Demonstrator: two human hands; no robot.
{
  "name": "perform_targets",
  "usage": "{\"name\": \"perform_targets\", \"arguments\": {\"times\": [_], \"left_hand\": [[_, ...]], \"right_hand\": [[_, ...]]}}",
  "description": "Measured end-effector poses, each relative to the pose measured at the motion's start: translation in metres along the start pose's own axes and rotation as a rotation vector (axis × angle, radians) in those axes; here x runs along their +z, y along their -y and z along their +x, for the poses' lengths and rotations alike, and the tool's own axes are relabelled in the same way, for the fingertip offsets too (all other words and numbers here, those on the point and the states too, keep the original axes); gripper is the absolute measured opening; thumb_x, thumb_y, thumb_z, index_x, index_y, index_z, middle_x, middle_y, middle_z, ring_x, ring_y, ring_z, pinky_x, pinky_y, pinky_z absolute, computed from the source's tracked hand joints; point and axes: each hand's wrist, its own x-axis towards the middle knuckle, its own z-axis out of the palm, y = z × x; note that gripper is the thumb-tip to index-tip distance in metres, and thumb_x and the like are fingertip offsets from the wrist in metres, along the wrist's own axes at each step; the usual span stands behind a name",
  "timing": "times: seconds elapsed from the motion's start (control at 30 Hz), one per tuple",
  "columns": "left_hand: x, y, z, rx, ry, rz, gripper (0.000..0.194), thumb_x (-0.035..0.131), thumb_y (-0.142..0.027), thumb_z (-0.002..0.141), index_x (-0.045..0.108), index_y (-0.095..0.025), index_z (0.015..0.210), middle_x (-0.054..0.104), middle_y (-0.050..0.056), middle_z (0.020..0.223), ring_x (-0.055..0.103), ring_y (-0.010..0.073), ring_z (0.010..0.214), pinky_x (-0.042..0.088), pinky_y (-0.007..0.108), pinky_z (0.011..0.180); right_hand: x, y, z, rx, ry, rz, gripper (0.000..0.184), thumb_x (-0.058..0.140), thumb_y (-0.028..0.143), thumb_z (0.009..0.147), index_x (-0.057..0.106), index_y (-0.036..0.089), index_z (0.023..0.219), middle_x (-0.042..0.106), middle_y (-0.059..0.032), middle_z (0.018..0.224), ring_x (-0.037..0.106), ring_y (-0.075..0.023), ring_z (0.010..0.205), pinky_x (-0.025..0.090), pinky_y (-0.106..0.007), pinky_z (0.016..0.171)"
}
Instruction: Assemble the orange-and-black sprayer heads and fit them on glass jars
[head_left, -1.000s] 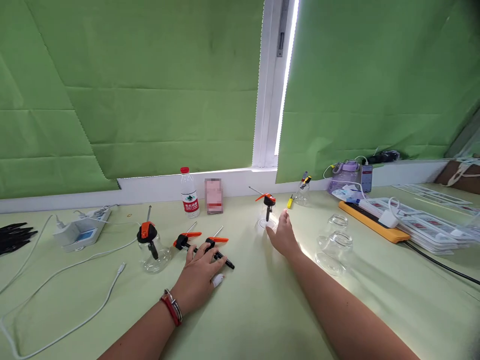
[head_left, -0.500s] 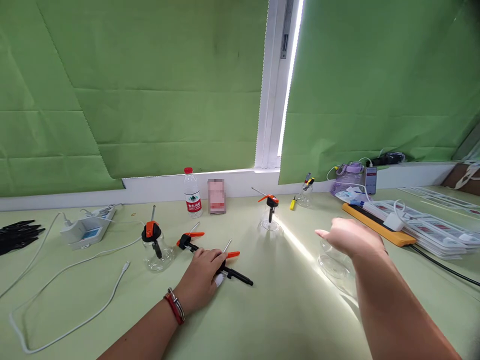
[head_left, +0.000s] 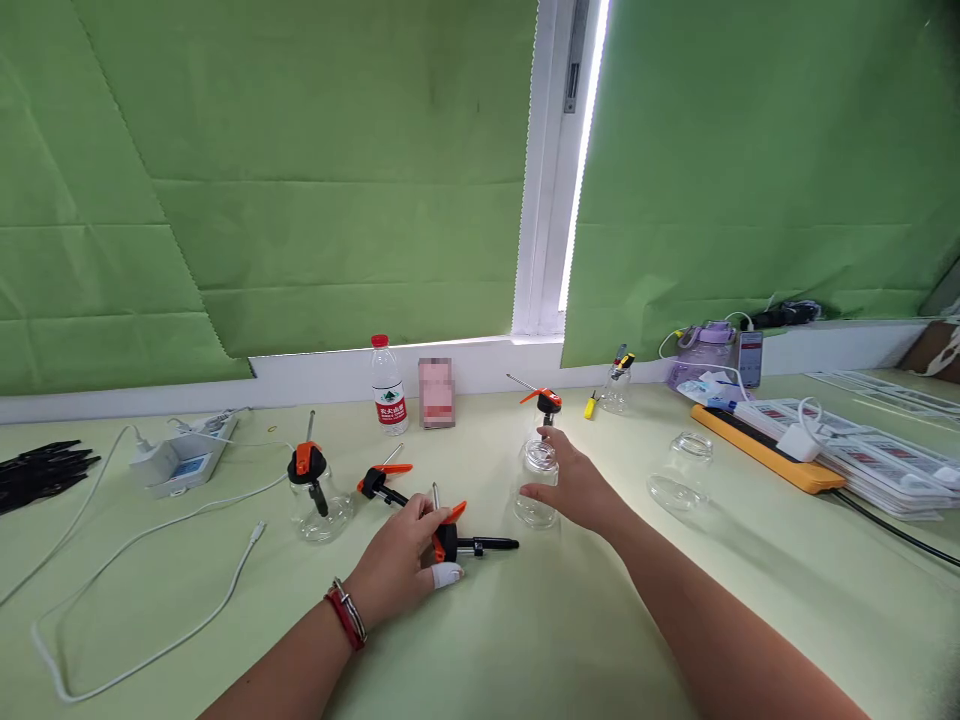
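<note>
A clear glass jar (head_left: 534,510) stands on the table, gripped around its side by the thumb and fingers of my right hand (head_left: 581,485). My left hand (head_left: 405,555), with white tape on one finger, holds a black-and-orange bottle lid (head_left: 448,543) with a metal spout and a black tube pointing right. Just behind that hand lies a second such lid (head_left: 375,483). One jar fitted with the same kind of lid (head_left: 322,510) is on the left, and another lidded one (head_left: 547,405) stands behind my right hand. To the right is a bare glass jar (head_left: 679,475).
At the back are a red-capped water bottle (head_left: 389,390) and a pink box (head_left: 436,395). White cables and a power strip (head_left: 187,460) lie left. A small glass with tools (head_left: 619,385), an orange-black bar (head_left: 765,450) and stacked white sheets (head_left: 885,470) are right.
My right hand has moved left from the jars at the right to the table's middle, bringing one glass jar along. The lid at my left hand has turned, its tube now pointing straight right.
</note>
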Motion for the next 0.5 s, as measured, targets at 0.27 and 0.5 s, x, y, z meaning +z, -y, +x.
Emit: {"name": "perform_targets", "arguments": {"times": [0.27, 0.5], "left_hand": [[0.002, 0.006, 0.004, -0.011, 0.066, -0.102, 0.06, 0.062, -0.037, 0.074, 0.047, -0.03, 0.131, 0.052, 0.005, 0.102, 0.052, 0.0204, 0.086, 0.043, 0.03, 0.072], [0.003, 0.008, 0.004, -0.006, 0.029, -0.218, 0.044, 0.064, -0.033, 0.071, 0.058, -0.026, 0.114, 0.056, 0.002, 0.094, 0.053, 0.0181, 0.08, 0.043, 0.028, 0.069]], "right_hand": [[0.03, -0.022, 0.0, 0.013, 0.192, 0.07, 0.061, 0.078, 0.038, 0.052, 0.054, 0.023, 0.105, 0.056, -0.006, 0.111, 0.05, -0.0273, 0.104, 0.042, -0.039, 0.086], [0.037, -0.015, -0.001, -0.039, 0.173, 0.154, 0.06, 0.075, 0.028, 0.055, 0.05, 0.022, 0.109, 0.057, -0.0048, 0.108, 0.055, -0.0219, 0.099, 0.043, -0.035, 0.087]]}}
